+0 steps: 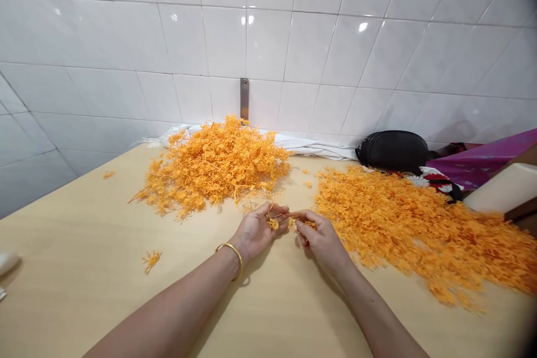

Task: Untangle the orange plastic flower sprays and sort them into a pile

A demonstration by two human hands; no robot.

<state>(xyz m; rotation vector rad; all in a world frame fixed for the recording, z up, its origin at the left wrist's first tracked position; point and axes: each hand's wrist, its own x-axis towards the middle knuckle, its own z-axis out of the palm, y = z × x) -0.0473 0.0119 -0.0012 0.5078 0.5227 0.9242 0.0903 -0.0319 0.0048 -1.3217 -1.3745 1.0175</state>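
Observation:
My left hand is turned palm up near the middle of the table, its fingers curled around a thin orange plastic-looking flower sprig. Close beside it on the right, my right hand pinches small orange florets between thumb and fingers. The two hands' fingertips nearly meet. Beyond them rises a heaped pile of branching orange sprigs. To the right of my right hand spreads a wide, flatter heap of loose orange florets.
A black pouch and a purple cloth lie behind the right heap, near a cream-coloured object. White fabric runs along the tiled wall. One stray orange floret is on the pale table.

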